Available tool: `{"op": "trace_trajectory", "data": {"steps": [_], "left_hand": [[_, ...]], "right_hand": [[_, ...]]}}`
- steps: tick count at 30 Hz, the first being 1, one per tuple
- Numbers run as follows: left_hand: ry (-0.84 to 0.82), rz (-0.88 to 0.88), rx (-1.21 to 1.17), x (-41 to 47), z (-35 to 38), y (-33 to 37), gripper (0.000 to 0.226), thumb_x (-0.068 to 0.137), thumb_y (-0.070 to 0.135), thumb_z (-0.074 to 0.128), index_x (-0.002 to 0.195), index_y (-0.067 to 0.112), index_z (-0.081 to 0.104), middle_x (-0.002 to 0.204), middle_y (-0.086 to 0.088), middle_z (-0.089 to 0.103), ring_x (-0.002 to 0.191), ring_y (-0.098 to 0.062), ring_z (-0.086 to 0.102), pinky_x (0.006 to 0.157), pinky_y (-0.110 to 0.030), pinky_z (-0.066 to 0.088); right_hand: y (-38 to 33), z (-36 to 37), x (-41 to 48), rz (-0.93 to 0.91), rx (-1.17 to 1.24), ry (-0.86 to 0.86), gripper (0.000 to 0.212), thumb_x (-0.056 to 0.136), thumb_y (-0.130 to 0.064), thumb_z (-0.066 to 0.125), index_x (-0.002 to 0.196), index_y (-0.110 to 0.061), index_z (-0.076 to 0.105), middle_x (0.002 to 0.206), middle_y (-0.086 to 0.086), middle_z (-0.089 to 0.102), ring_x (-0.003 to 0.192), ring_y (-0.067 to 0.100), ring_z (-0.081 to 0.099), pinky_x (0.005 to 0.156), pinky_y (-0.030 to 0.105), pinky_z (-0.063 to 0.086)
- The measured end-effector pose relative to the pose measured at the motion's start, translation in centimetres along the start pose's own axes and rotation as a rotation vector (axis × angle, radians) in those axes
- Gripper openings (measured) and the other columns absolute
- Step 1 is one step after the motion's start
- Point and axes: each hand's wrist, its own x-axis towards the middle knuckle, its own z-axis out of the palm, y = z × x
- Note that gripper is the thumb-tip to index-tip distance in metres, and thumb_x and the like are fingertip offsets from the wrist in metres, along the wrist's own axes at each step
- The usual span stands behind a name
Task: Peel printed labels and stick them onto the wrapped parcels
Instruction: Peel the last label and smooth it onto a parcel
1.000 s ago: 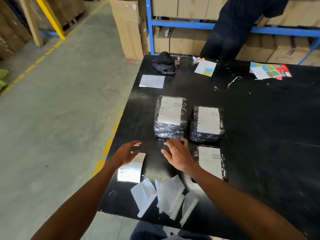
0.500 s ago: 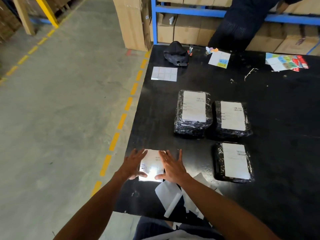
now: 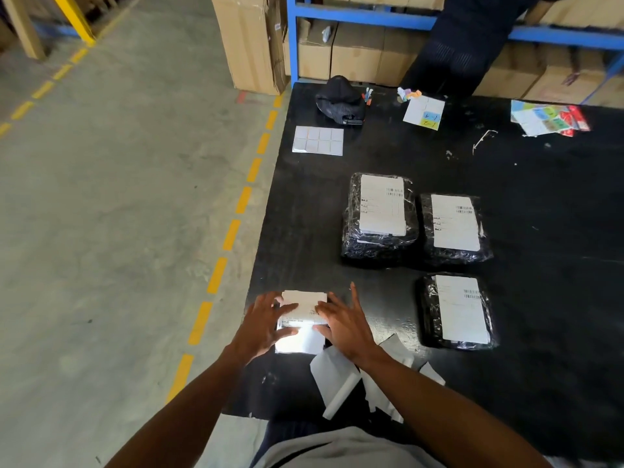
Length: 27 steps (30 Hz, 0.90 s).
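Left hand (image 3: 261,327) and right hand (image 3: 344,327), fingers spread flat, press label sheet (image 3: 304,300) at desk's (image 3: 540,197) near-left edge (print side up). Nearest parcel (image 3: 457,310) lies apart, rightward.

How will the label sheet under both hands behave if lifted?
Probably floppy: the label sheet looks paper-thin. Its glossy near end suggests it may slide on the black table. Likely very light, like the curled backing strips beside it.
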Motion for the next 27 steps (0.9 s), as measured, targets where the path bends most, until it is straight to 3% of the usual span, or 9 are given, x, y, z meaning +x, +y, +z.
{"op": "trace_trajectory", "data": {"steps": [5, 7, 10, 12, 14, 16, 19, 22, 27], "left_hand": [[-0.134, -0.130, -0.405, 0.5, -2.4, 3.2, 0.055, 0.084, 0.065, 0.061, 0.135, 0.047, 0.049, 0.144, 0.011, 0.050, 0.127, -0.012, 0.053, 0.108, -0.029, 0.045], [-0.084, -0.201, -0.527, 1.1, -3.3, 4.9, 0.057, 0.087, 0.061, 0.061, 0.139, 0.044, 0.046, 0.146, 0.015, 0.047, 0.128, -0.007, 0.050, 0.107, -0.027, 0.042], [0.017, -0.223, -0.691, 2.3, -4.7, 7.3, 0.062, 0.087, 0.039, 0.074, 0.142, 0.034, 0.044, 0.142, 0.016, 0.049, 0.127, -0.005, 0.051, 0.107, -0.028, 0.045], [0.060, -0.214, -0.853, 2.9, -5.5, 8.5, 0.064, 0.084, 0.021, 0.080, 0.138, 0.030, 0.047, 0.133, 0.006, 0.063, 0.120, -0.013, 0.063, 0.100, -0.032, 0.054], [0.071, -0.215, -0.958, 3.5, -6.2, 10.0, 0.071, 0.081, 0.009, 0.081, 0.140, 0.027, 0.046, 0.119, -0.004, 0.071, 0.111, -0.019, 0.069, 0.092, -0.036, 0.059], [0.060, -0.193, -1.036, 4.3, -6.8, 12.0, 0.079, 0.080, -0.001, 0.079, 0.145, 0.025, 0.041, 0.117, -0.013, 0.072, 0.111, -0.023, 0.069, 0.090, -0.036, 0.060], [-0.009, -0.158, -1.146, 5.4, -7.3, 14.7, 0.087, 0.080, -0.007, 0.075, 0.148, 0.028, 0.035, 0.122, -0.017, 0.070, 0.115, -0.025, 0.067, 0.087, -0.037, 0.058], [-0.075, -0.165, -1.123, 6.4, -7.4, 17.6, 0.089, 0.076, 0.007, 0.082, 0.146, 0.034, 0.034, 0.123, -0.007, 0.071, 0.115, -0.019, 0.066, 0.088, -0.035, 0.056], [-0.107, -0.080, -0.880, 8.2, -7.2, 23.5, 0.055, 0.078, 0.019, 0.085, 0.128, 0.022, 0.062, 0.110, 0.007, 0.075, 0.104, -0.013, 0.069, 0.078, -0.018, 0.056]], "right_hand": [[0.8, -0.3, -0.3, -0.024, 0.073, 0.193, 0.028, 0.083, -0.037, 0.082, 0.106, -0.022, 0.080, 0.120, 0.000, 0.076, 0.115, 0.024, 0.071, 0.118, 0.067, 0.025], [1.1, -0.7, -0.5, -0.016, 0.131, 0.230, 0.030, 0.089, -0.037, 0.075, 0.114, -0.022, 0.078, 0.130, 0.001, 0.071, 0.119, 0.024, 0.069, 0.118, 0.065, 0.028], [2.4, -2.3, -1.0, 0.070, 0.272, 0.199, 0.046, 0.097, -0.050, 0.054, 0.134, -0.024, 0.067, 0.146, 0.000, 0.060, 0.133, 0.021, 0.059, 0.123, 0.056, 0.012], [3.5, -3.9, -1.4, 0.127, 0.439, 0.149, 0.058, 0.096, -0.052, 0.058, 0.148, -0.027, 0.052, 0.159, -0.003, 0.043, 0.145, 0.013, 0.044, 0.125, 0.049, 0.006], [5.1, -5.9, -1.9, 0.177, 0.721, 0.062, 0.076, 0.092, -0.047, 0.070, 0.158, -0.028, 0.036, 0.165, -0.007, 0.030, 0.147, 0.005, 0.031, 0.124, 0.040, 0.012], [7.1, -8.2, -2.4, 0.279, 1.046, 0.035, 0.085, 0.088, -0.032, 0.079, 0.159, -0.022, 0.032, 0.160, -0.007, 0.037, 0.141, 0.010, 0.043, 0.116, 0.031, 0.037], [10.8, -11.7, -3.0, 0.394, 1.252, -0.069, 0.055, 0.092, -0.019, 0.076, 0.142, -0.011, 0.054, 0.131, 0.005, 0.067, 0.107, 0.020, 0.070, 0.086, 0.029, 0.060], [13.9, -14.6, -4.0, 0.350, 1.194, -0.073, 0.023, 0.093, -0.008, 0.073, 0.113, 0.001, 0.066, 0.089, 0.010, 0.077, 0.079, 0.021, 0.075, 0.073, 0.033, 0.061], [17.7, -19.1, -6.1, 0.323, 1.174, -0.038, 0.011, 0.091, -0.005, 0.074, 0.097, 0.002, 0.068, 0.082, 0.015, 0.078, 0.071, 0.020, 0.075, 0.066, 0.032, 0.058]]}}
